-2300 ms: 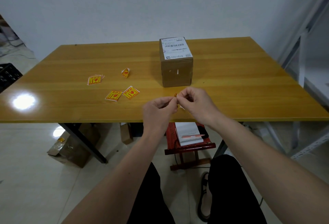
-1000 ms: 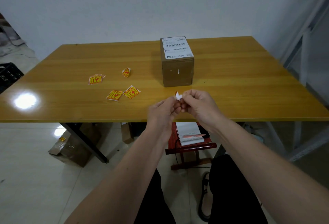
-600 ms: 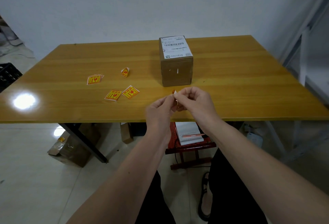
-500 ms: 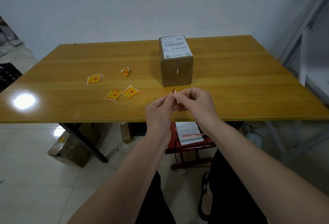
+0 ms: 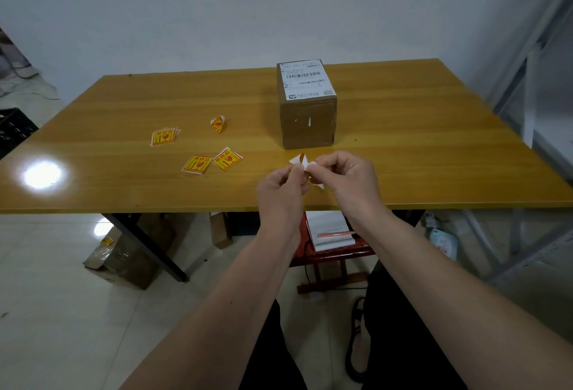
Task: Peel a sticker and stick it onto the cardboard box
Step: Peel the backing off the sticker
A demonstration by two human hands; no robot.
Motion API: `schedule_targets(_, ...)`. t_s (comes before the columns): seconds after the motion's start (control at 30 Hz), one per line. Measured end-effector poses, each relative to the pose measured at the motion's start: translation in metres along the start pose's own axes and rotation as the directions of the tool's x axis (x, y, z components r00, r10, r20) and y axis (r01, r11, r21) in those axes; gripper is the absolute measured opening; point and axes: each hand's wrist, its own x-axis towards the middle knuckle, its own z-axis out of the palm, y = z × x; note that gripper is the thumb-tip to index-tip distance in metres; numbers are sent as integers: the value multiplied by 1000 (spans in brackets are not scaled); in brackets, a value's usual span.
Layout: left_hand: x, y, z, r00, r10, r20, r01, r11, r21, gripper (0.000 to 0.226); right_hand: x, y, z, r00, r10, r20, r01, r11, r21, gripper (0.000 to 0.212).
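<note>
A brown cardboard box [image 5: 307, 122] with a white shipping label on top stands on the wooden table [image 5: 403, 147], just beyond my hands. Both hands meet above the table's front edge. My left hand [image 5: 280, 186] and my right hand [image 5: 348, 180] pinch one small sticker [image 5: 302, 163] between their fingertips. Its white backing shows, split into two flaps, and most of the yellow face is hidden by my fingers.
Loose yellow-and-red stickers lie to the left: a small stack [image 5: 163, 136], a curled one [image 5: 217, 124] and two flat ones [image 5: 196, 164] [image 5: 228, 158]. A red stool with a notepad [image 5: 330, 230] and cardboard boxes [image 5: 121, 257] sit under the table. A metal rack [image 5: 527, 79] stands right.
The sticker's white backing has spread apart between my fingertips and shows more. Both hands stay in about the same place in front of the box.
</note>
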Motion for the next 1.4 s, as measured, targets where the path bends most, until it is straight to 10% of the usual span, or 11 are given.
schedule_targets(1.4, 7, -7, -1, 1000, 9, -23, -10, 1000, -23, 29, 2, 11, -6, 996, 82, 24, -85, 984, 154, 13)
